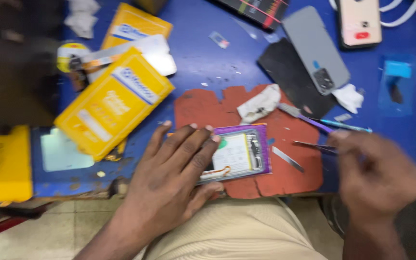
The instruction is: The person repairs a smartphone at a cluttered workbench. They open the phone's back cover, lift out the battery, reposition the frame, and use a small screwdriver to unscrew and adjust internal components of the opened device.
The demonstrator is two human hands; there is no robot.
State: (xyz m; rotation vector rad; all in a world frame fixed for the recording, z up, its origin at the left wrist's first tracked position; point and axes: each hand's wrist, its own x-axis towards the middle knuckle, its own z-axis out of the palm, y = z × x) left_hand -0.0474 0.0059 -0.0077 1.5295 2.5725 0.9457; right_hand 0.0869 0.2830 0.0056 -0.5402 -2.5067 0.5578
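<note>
Red mat, torn at its edges, lies at the near side of the blue worktop, and I take it as my landmark. On its near left part rests the opened phone, purple-framed, its pale battery and a strip of board facing up. My left hand lies flat with fingers spread over the phone's left end, pressing rather than gripping; I judge it is there to keep the phone from sliding on the mat.

My right hand hovers off the mat's right edge, closed in a pinch on tweezers whose tips point left toward the phone. The hand is blurred, so I cannot tell how firm the pinch is. A flat metal strip lies loose on the mat just right of the phone, within easy reach.

At the mat's far edge sits a crumpled wipe, and a purple-handled tool crosses its far right corner beside a thin blue one. Beyond the mat to the right, a grey back cover leans over a black panel. Left of the mat, yellow boxes are stacked askew, pushed aside from the working spot.
</note>
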